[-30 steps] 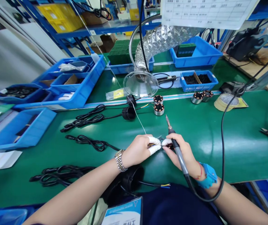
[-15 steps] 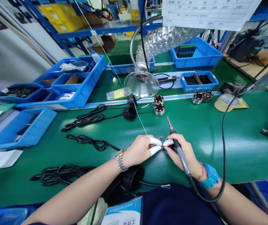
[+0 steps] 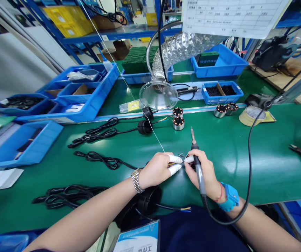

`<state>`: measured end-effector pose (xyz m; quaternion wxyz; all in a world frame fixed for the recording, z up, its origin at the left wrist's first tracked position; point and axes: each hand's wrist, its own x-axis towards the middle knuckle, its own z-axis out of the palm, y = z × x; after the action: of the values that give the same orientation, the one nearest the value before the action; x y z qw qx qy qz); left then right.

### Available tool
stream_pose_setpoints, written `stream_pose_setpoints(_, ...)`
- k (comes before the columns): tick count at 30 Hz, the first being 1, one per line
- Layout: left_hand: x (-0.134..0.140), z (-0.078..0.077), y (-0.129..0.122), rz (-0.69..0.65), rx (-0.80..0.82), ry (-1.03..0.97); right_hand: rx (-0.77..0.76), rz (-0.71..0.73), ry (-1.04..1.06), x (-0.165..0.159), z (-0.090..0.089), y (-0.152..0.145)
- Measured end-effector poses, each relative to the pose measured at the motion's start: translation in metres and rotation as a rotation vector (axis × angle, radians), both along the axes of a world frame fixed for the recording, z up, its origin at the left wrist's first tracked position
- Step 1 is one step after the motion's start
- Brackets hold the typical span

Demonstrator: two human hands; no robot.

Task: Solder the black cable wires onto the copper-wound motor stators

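My left hand (image 3: 157, 169), with white finger covers on thumb and forefinger, pinches thin coloured wires (image 3: 171, 163). A thin pale strand (image 3: 156, 135) runs down from above to this hand. In my right hand (image 3: 207, 171) lies a soldering iron (image 3: 200, 178), its bare tip pointing up and away from the wires. The right thumb and covered forefinger come close to the wire ends; whether they grip them is unclear. Behind those fingers a motor stator is mostly hidden. Two more stators (image 3: 178, 123) stand farther back, beside a black round cap (image 3: 145, 127) on its cable.
Coiled black cables (image 3: 105, 159) lie to the left. A clear fume hood (image 3: 158, 95) hangs at mid-back. Blue bins (image 3: 222, 92) line the back and left. At right are more stators (image 3: 220, 111), a tape roll (image 3: 252, 115), pliers (image 3: 297, 149) and the iron's looping cord (image 3: 249, 164).
The soldering iron has turned more upright, its tip shifting slightly right. My right fingers have shifted slightly at the wire ends. My left hand stays nearly still.
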<state>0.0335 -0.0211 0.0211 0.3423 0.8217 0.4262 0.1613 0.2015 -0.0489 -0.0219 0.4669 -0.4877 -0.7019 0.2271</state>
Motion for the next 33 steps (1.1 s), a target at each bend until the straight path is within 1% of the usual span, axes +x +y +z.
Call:
stream_pose_setpoints(1, 0.001, 0.001, 0.0, -0.01, 0.001, 0.008, 0.016, -0.018, -0.012, -0.002, 0.0, 0.0)
stream_pose_setpoints(3, -0.003, 0.008, 0.0, -0.027, 0.014, 0.01, 0.033, -0.009, -0.034, -0.002, 0.002, -0.001)
stream_pose_setpoints(5, -0.019, 0.02, 0.004, 0.021, 0.05, 0.008, 0.041, 0.021, -0.055, 0.004, 0.007, -0.002)
stream_pose_setpoints(7, -0.052, 0.033, 0.01, 0.154, 0.117, 0.063, 0.07, 0.021, -0.082, 0.014, 0.012, -0.005)
stream_pose_setpoints(9, -0.1, 0.039, 0.014, 0.276, 0.223, 0.232, 0.104, 0.011, -0.126, 0.026, 0.014, -0.01)
stream_pose_setpoints(10, -0.127, 0.039, 0.015, 0.318, 0.254, 0.36, 0.109, 0.024, -0.16, 0.032, 0.013, -0.013)
stream_pose_setpoints(11, -0.153, 0.035, 0.014, 0.323, 0.228, 0.523, 0.101, 0.057, -0.201, 0.038, 0.011, -0.015)
stream_pose_setpoints(12, -0.178, 0.029, 0.013, 0.322, 0.152, 0.685, 0.083, 0.103, -0.247, 0.042, 0.007, -0.018)
stream_pose_setpoints(13, -0.2, 0.021, 0.01, 0.308, 0.046, 0.793, 0.065, 0.15, -0.291, 0.046, 0.002, -0.019)
stream_pose_setpoints(14, -0.219, 0.012, 0.007, 0.288, -0.05, 0.838, 0.053, 0.192, -0.328, 0.048, -0.003, -0.019)
stream_pose_setpoints(15, -0.234, 0.004, 0.004, 0.289, -0.088, 0.857, 0.045, 0.223, -0.353, 0.049, -0.008, -0.017)
stream_pose_setpoints(17, -0.254, -0.01, 0.0, 0.322, -0.094, 0.856, 0.044, 0.241, -0.363, 0.047, -0.016, -0.007)
stream_pose_setpoints(18, -0.261, -0.015, 0.0, 0.35, -0.076, 0.857, 0.05, 0.238, -0.355, 0.044, -0.018, 0.001)
stream_pose_setpoints(20, -0.272, -0.016, 0.003, 0.424, -0.049, 0.878, 0.059, 0.233, -0.332, 0.035, -0.019, 0.022)
stream_pose_setpoints(23, -0.284, -0.009, 0.016, 0.543, -0.025, 0.937, 0.078, 0.231, -0.319, 0.016, -0.019, 0.058)
stream_pose_setpoints(26, -0.284, -0.004, 0.03, 0.626, 0.002, 0.985, 0.099, 0.204, -0.326, -0.005, -0.019, 0.083)
stream_pose_setpoints(28, -0.277, -0.006, 0.036, 0.655, 0.02, 0.993, 0.114, 0.185, -0.33, -0.012, -0.018, 0.089)
stream_pose_setpoints(30, -0.27, -0.01, 0.038, 0.682, 0.038, 0.984, 0.128, 0.173, -0.338, -0.009, -0.014, 0.088)
stream_pose_setpoints(31, -0.268, -0.011, 0.037, 0.687, 0.047, 0.965, 0.138, 0.156, -0.342, -0.002, -0.01, 0.088)
stream_pose_setpoints(32, -0.268, -0.01, 0.035, 0.688, 0.044, 0.94, 0.148, 0.107, -0.348, 0.008, -0.006, 0.089)
stream_pose_setpoints(33, -0.27, -0.008, 0.032, 0.704, 0.033, 0.919, 0.158, 0.027, -0.356, 0.022, -0.002, 0.091)
